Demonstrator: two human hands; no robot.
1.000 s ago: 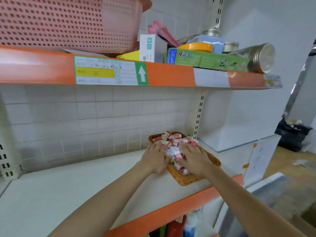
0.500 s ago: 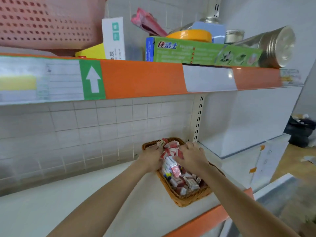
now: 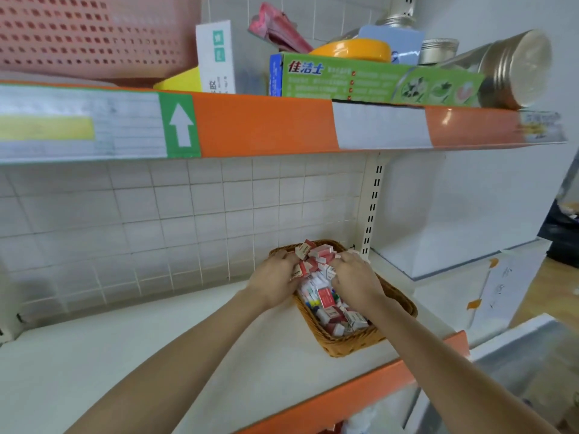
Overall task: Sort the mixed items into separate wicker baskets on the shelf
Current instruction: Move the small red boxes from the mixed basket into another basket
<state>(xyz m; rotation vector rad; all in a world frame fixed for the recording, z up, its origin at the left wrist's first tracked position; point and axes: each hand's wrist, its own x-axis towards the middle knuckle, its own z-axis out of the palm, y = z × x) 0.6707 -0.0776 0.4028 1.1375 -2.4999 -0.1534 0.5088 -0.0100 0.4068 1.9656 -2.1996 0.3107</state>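
Wicker basket seated on white lower shelf, toward its right end, near front orange edge and close to perforated upright. Filled with heap of small red-and-white boxes, some coloured bits among them. Left hand at basket's left rim, fingers curled into pile; grip closed around several small boxes at far end. Right hand over basket's middle, fingers bent down into same pile, grip likewise gathering boxes. Both forearms reaching in from front edge. On upper shelf: pink perforated crate at left, white carton, green box, orange lid, metal-lidded jar lying on side at right end.
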